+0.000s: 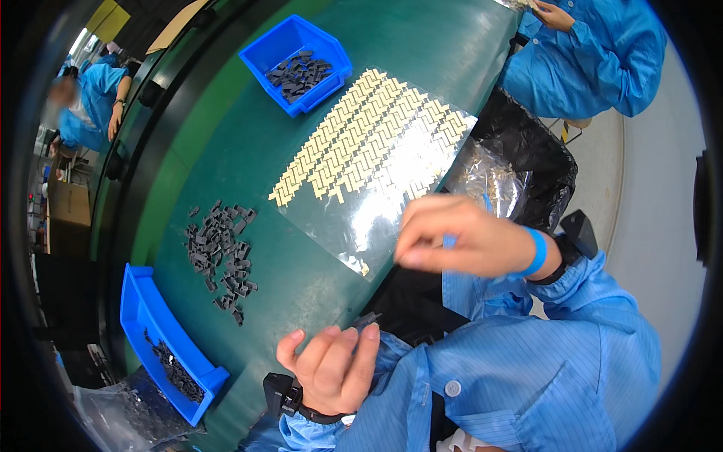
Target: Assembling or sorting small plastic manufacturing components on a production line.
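Observation:
My left hand [331, 367] is raised at the table's near edge with its fingers curled. A small black plastic piece [367, 322] sits at its fingertips, between thumb and forefinger. To the right, my right hand [461, 239] hovers by the lower right corner of a clear sheet, thumb and fingers drawn together. Slight blur hides what is between those fingers. The clear sheet [331, 239] carries rows of cream-coloured L-shaped stickers [361, 135], and its near part is bare. Left of the sheet lies a loose heap of small black plastic pieces [218, 248].
A blue bin [343, 64] with black pieces stands beyond the sheet. Another blue bin [135, 301] sits at the lower left by a plastic bag [132, 410]. A black-lined container [542, 151] stands beside the table. Co-workers in blue [587, 60] are at far right and far left.

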Tool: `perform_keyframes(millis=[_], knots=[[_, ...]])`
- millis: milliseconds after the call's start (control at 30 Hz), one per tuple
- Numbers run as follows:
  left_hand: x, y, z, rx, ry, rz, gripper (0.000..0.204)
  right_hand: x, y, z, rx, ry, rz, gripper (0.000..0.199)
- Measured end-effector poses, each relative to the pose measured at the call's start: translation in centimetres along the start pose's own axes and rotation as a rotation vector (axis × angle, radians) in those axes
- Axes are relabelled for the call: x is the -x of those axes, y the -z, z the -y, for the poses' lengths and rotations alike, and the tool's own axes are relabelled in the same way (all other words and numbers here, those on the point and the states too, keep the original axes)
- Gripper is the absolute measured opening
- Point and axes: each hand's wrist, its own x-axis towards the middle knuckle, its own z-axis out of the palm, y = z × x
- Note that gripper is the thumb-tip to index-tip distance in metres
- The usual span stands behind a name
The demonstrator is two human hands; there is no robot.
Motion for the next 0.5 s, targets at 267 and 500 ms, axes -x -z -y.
perform_keyframes(millis=[267,500], knots=[[0.7,0.4,-0.2,-0.064,-0.051,0.001,0.024,-2.4,-2.8,0.7,-0.270,-0.004,0.360,0.010],[0.6,-0.7,0.9,0.057,0.211,0.007,0.041,-2.5,-4.1,0.6,0.006,0.102,0.096,0.006]])
